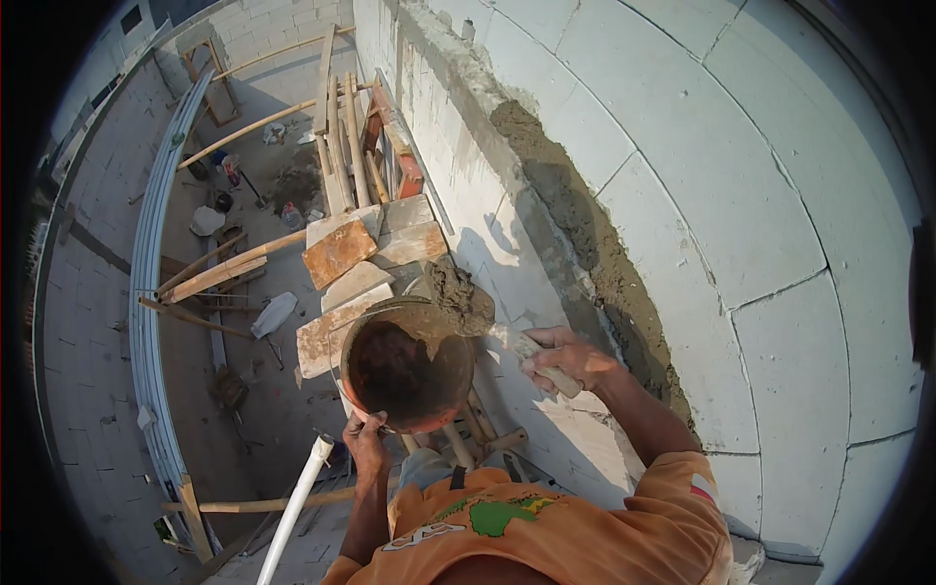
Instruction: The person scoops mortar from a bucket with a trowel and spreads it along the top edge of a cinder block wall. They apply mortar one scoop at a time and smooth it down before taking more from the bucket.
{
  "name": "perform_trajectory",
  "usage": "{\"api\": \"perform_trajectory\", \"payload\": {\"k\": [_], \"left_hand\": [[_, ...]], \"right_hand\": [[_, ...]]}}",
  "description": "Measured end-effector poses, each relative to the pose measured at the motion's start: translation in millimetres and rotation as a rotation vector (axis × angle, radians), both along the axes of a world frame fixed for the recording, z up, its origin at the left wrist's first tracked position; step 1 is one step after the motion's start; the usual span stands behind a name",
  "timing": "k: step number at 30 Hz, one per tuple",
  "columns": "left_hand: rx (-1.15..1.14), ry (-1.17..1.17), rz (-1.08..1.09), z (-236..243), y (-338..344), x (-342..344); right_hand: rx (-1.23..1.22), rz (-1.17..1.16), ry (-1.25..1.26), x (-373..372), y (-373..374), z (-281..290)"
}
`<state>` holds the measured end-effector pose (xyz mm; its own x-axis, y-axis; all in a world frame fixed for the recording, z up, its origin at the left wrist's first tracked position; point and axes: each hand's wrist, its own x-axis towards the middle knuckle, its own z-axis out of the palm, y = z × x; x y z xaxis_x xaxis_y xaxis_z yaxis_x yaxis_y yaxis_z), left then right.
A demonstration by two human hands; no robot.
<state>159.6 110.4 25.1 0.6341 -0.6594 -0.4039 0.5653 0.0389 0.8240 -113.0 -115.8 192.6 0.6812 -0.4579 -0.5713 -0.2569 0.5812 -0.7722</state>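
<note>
My right hand (575,359) is closed round the handle of a trowel (505,336). A heap of wet grey mortar (454,290) sits on its blade, above the far right rim of a bucket (414,421). My left hand (368,441) grips the near left rim of this round, mortar-stained bucket, which is tilted so its dark inside shows. A band of wet mortar (609,249) runs along a ledge at the foot of the pale block wall (682,146), to the right of the trowel.
Loose boards (338,252) and stone-like slabs lie on a scaffold beyond the bucket. Bamboo poles (336,146) stretch away from it. A white pipe (295,507) rises at lower left. Far below on the left is a floor (283,361) with scattered debris, beside long metal bars (148,273).
</note>
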Motion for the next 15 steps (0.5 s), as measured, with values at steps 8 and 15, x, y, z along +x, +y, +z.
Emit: {"api": "perform_trajectory", "payload": {"k": [8,15], "left_hand": [[0.032,-0.017,0.020,-7.0,30.9,10.6],[0.089,0.015,0.093,-20.9,53.3,15.2]], "right_hand": [[-0.441,-0.448,0.111,13.1,-146.6,59.0],[-1.607,-0.456,0.955,40.8,-281.4,-2.0]]}}
